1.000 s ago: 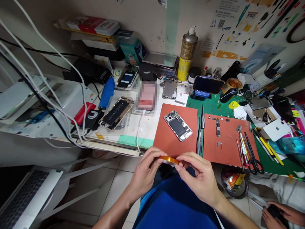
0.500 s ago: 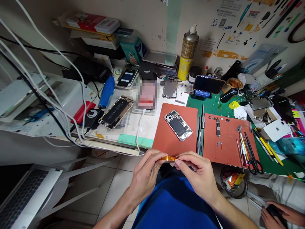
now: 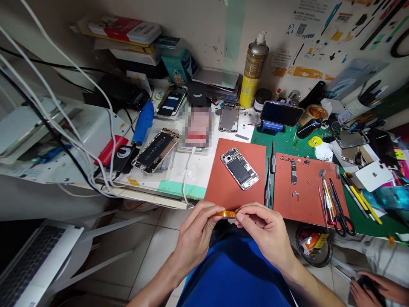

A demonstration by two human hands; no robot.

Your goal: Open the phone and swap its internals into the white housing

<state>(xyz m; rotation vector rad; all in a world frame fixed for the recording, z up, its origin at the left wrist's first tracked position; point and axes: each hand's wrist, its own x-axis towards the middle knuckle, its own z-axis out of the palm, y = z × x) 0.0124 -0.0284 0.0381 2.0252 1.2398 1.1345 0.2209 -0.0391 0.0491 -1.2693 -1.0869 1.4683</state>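
Between my two hands, just off the bench's front edge, is a roll of shiny amber tape [image 3: 227, 214], seen edge-on. My left hand [image 3: 198, 232] grips its left side between thumb and fingers. With thumb and forefinger pinched at its right side, my right hand [image 3: 265, 230] is closed on the tape too. Beyond them an opened phone [image 3: 240, 169] lies face-down on a reddish-brown mat [image 3: 220, 187], its battery and inner parts bare. A second reddish-brown mat [image 3: 305, 204] to the right carries a narrow circuit board [image 3: 293, 172] and small metal parts.
Gray-handled tools [image 3: 272, 157] lie between the mats. Scissors [image 3: 340, 213] and tweezers rest at the right mat's edge. A tall spray can [image 3: 254, 70] stands at the back. White cables [image 3: 110, 111] hang at left. Another person's hands [image 3: 377, 288] hold a dark object at lower right.
The view has shifted very slightly. Both hands keep their hold on the tape roll, almost unmoved.
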